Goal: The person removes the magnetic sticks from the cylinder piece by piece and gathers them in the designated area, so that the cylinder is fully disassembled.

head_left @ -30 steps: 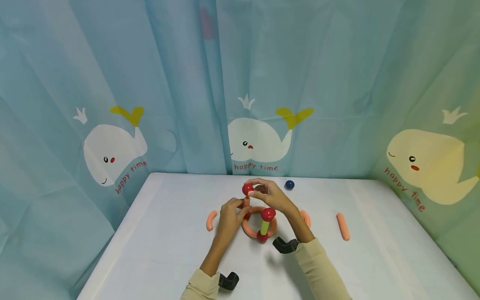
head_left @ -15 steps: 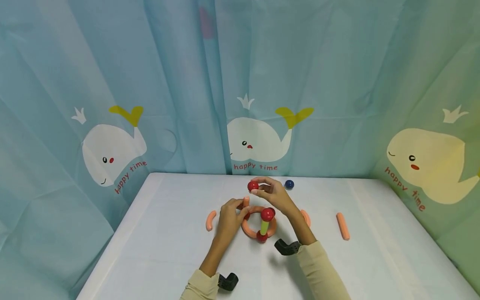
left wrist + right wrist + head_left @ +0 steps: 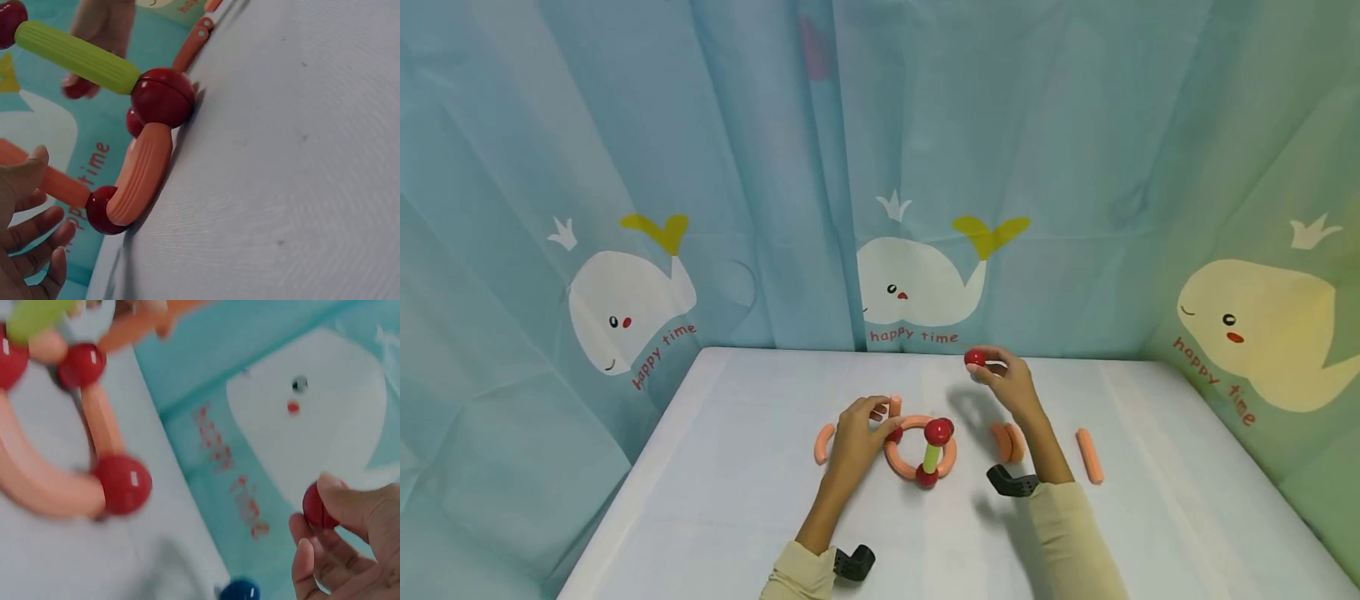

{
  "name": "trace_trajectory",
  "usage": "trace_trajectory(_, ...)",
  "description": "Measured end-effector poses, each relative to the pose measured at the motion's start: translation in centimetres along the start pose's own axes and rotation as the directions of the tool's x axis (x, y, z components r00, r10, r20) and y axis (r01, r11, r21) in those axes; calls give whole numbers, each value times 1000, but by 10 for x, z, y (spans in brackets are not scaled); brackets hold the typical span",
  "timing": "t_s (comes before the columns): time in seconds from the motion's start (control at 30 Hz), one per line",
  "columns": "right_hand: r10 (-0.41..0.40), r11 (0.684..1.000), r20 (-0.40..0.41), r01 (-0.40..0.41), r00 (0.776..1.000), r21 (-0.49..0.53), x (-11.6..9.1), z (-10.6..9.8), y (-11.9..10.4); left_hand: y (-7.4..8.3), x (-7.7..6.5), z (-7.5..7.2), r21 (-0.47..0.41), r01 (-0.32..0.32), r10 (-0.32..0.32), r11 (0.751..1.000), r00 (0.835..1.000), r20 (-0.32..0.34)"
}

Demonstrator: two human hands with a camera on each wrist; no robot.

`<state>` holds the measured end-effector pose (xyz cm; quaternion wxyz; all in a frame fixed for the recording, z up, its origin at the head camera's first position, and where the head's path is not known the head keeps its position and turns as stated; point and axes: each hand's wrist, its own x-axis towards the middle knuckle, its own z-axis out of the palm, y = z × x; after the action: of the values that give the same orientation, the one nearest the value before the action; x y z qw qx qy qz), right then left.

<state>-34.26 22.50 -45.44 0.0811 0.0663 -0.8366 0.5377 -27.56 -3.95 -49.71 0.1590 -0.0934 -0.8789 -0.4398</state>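
On the white table (image 3: 737,500) lies an orange ring (image 3: 897,458) of curved pieces joined by red balls. A green stick (image 3: 931,456) rises from it to a red ball (image 3: 937,431). My left hand (image 3: 874,417) pinches a short orange stick (image 3: 894,405) standing upright on the ring's far left ball. The left wrist view shows that stick (image 3: 56,182) beside my thumb. My right hand (image 3: 985,367) is lifted to the right of the ring, near the back edge. It pinches a loose red ball (image 3: 974,358), seen at the fingertips (image 3: 315,506) in the right wrist view.
A blue ball (image 3: 239,590) lies on the table below my right hand. Loose curved orange pieces lie left (image 3: 823,443) and right (image 3: 1006,442) of the ring, and a straight orange stick (image 3: 1088,456) lies farther right. Whale-print curtains (image 3: 925,208) close off the back and sides.
My right hand has lifted the red ball off the top of the upright orange stick and carried it right, toward the back edge. The left hand has stayed on the stick.
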Motion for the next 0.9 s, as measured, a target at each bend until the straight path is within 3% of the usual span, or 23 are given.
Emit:
trace_trajectory(0.23, 91, 981, -74, -102, 993, -166, 14, -23, 35, 0, 2, -3, -1, -8, 8, 1000, 999, 32)
trace_trajectory(0.53, 117, 911, -55, -130, 992, -392, 30, -28, 54, -1, 1, -9, -12, -1, 2, 1000, 999, 51)
trace_trajectory(0.73, 174, 876, -39, -173, 984, -449, 35, -26, 53, -2, 2, -9, 3, -13, 13, 1000, 998, 65)
trace_trajectory(0.9, 216, 867, -22, -202, 976, -455, 37, -23, 57, -2, 2, -11, 6, -26, 25, 1000, 998, 65)
